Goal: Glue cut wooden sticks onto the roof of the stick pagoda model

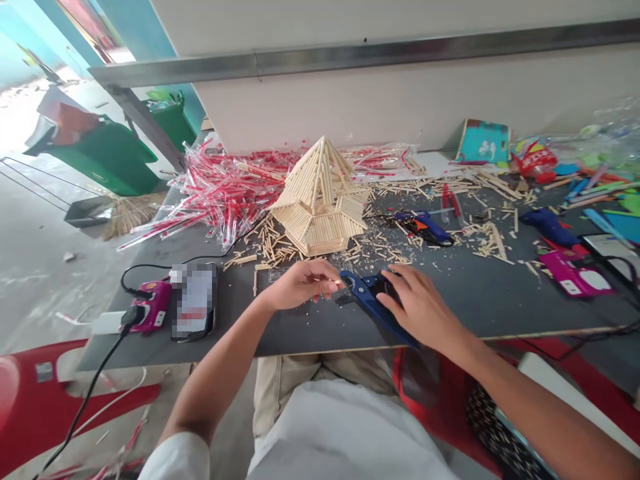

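Note:
My left hand (pixel 305 283) is closed in a pinch, with the tip of a small wooden stick (pixel 341 283) showing at its fingertips. That tip meets the curved jaw of a blue hand cutter (pixel 373 303), which lies slanted at the front of the table. On the cutter's handles rests my right hand (pixel 417 300), thumb and fingers bent around them; its palm side is hidden. Just beyond both hands stands a model pavilion roof (pixel 313 207) built of thin wooden sticks, with a pointed top and flared lower panels. A clear ruler (pixel 275 275) lies beside my left hand.
Short stick offcuts (pixel 273 247) are scattered around the model. Red-and-clear plastic wrappers (pixel 225 187) pile up behind left. A blue glue gun (pixel 433 229) lies to the right, another glue gun (pixel 550 227) farther right. A phone (pixel 196 303) and a magenta power strip (pixel 153 307) with cords sit left.

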The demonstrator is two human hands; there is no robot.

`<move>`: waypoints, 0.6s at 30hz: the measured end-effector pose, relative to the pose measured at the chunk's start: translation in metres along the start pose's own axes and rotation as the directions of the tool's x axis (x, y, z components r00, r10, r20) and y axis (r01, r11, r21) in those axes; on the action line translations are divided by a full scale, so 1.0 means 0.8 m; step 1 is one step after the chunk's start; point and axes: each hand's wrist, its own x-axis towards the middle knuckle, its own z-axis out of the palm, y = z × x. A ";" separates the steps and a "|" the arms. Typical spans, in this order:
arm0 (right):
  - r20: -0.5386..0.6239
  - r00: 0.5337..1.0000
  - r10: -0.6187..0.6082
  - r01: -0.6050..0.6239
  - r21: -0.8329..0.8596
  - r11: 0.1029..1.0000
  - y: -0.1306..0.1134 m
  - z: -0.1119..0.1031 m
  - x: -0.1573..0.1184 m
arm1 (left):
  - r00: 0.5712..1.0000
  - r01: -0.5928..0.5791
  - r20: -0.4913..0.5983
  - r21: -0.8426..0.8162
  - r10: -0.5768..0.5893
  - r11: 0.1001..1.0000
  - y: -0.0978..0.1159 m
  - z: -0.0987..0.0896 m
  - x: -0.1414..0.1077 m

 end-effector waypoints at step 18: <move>-0.072 0.804 0.590 -0.594 -0.130 0.794 0.198 0.037 0.125 | 0.787 -0.247 -0.383 0.522 0.483 0.816 0.124 -0.057 -0.006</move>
